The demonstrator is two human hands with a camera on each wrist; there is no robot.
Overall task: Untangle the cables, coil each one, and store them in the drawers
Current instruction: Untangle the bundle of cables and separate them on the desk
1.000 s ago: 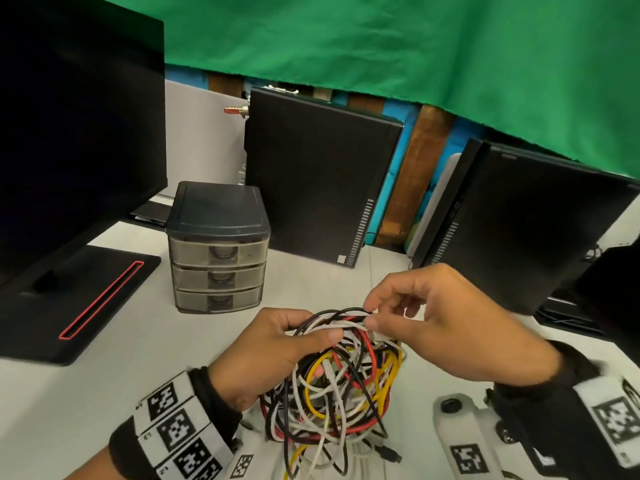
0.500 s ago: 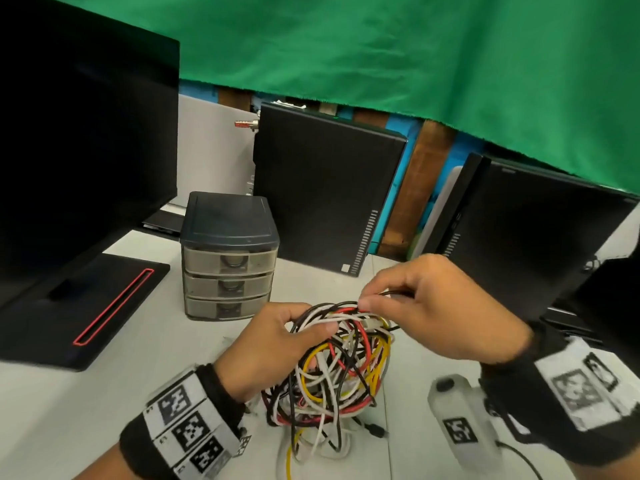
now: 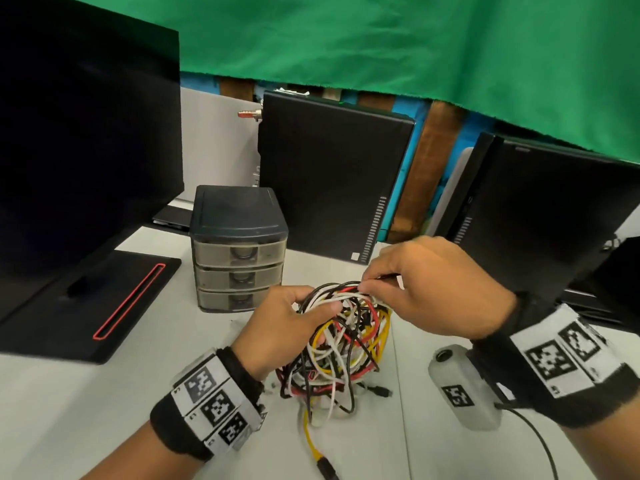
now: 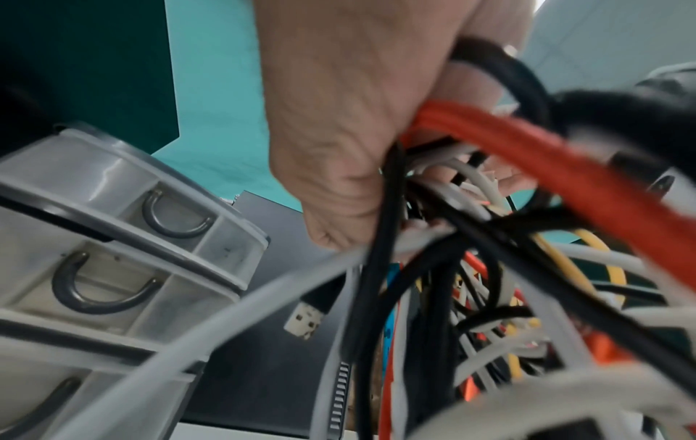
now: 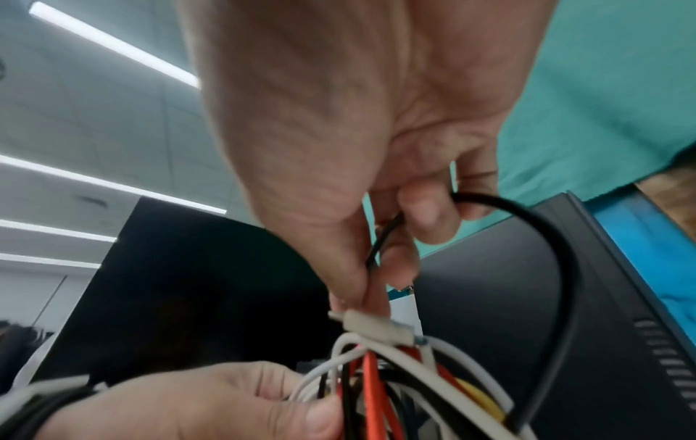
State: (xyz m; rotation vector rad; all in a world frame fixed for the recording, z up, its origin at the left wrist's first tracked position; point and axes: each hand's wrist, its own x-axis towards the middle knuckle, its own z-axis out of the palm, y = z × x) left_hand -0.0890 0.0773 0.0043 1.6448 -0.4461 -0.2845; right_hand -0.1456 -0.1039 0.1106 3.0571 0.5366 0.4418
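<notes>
A tangle of black, white, red and yellow cables [image 3: 343, 344] hangs above the white table, its lower loops and a yellow plug end [image 3: 323, 464] trailing on the surface. My left hand [image 3: 294, 323] grips the top of the bundle [image 4: 433, 184] from the left, thumb across the strands. My right hand [image 3: 412, 282] pinches a thin black cable [image 5: 384, 238] at the top of the bundle, just above a white connector [image 5: 376, 327]. The small three-drawer unit [image 3: 239, 258] stands behind and left of my hands, all drawers closed.
A monitor with a black base [image 3: 86, 299] fills the left side. Two black computer cases [image 3: 332, 174] [image 3: 547, 216] stand upright at the back. A green cloth [image 3: 381, 39] hangs above. A grey camera module [image 3: 464, 386] hangs under my right wrist.
My right hand has lifted a little and pulled a black strand up from the bundle. The left hand keeps its hold. The view has drifted, so everything sits further right.
</notes>
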